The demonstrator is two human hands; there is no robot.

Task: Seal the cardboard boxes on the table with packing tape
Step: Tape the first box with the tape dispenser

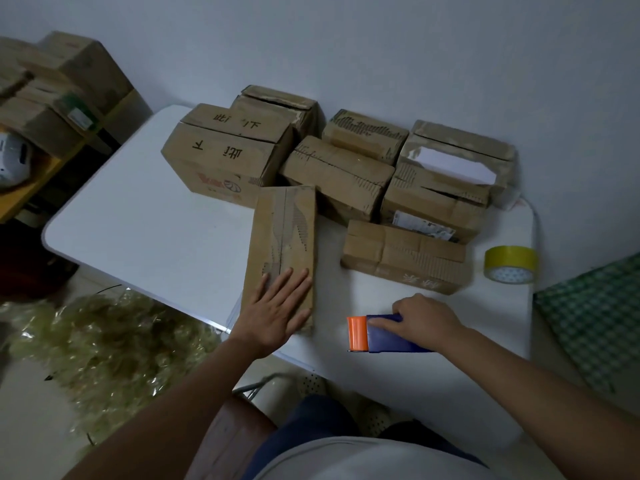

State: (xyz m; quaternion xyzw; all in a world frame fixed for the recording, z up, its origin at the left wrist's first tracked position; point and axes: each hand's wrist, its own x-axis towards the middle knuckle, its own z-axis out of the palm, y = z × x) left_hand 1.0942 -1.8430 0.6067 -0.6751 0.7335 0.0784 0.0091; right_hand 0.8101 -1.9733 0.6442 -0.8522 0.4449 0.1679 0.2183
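Sealing 8 boxes point(280, 244), 1 dispenser point(384, 334), 1 roll point(510, 263)

both forearms are bare, no sleeves reaching the wrists. the torso wears a light grey top point(363, 462). dark blue trousers point(311, 420) cover the lap.

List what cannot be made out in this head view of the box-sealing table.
- Tape dispenser: the right hand covers its grip and roll.
- Long box under the left hand: near end hidden by the hand; whether its seam is taped is too dim to tell.
- Rear boxes: lower parts hidden by nearer boxes.
- Yellow tape roll: loose end too small.
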